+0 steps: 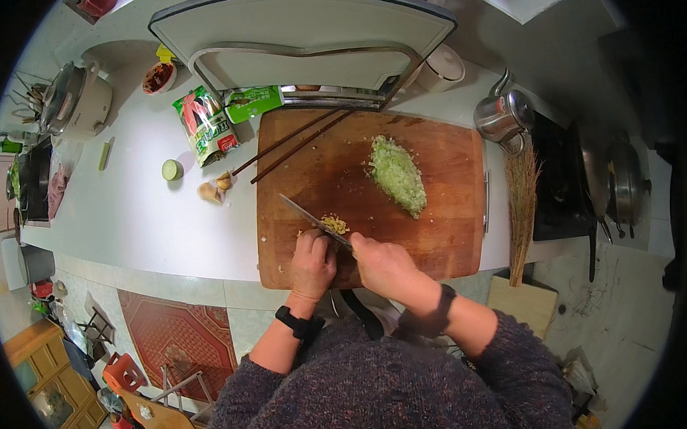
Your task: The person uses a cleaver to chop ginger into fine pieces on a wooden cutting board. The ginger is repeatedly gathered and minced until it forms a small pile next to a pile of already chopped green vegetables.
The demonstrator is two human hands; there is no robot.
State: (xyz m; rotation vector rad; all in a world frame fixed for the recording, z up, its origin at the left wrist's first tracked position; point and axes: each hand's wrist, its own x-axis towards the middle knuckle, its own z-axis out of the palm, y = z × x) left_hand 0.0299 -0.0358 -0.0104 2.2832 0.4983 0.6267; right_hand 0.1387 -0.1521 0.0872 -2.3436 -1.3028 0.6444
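Observation:
My right hand (388, 267) grips the handle of a kitchen knife (306, 213), its blade slanting up and left over a wooden cutting board (320, 187). My left hand (312, 261) rests on the board's front part with its fingers curled beside the blade. Whether anything lies under those fingers is hidden. Just beyond the blade is a small heap of finely chopped yellow bits (335, 222), perhaps ginger or garlic. A larger mound of minced pale-green vegetable (399, 175) lies on the board's right half. Two long brown chopsticks (301, 145) reach across its far left corner.
Left of the board are garlic-like pieces (209, 192), a cut green vegetable end (172, 170) and a printed food packet (207, 128). A white panel on a metal frame (304, 62) stands behind. Rightward are a steel pot (502, 115), a straw brush (522, 208) and a stove (558, 178).

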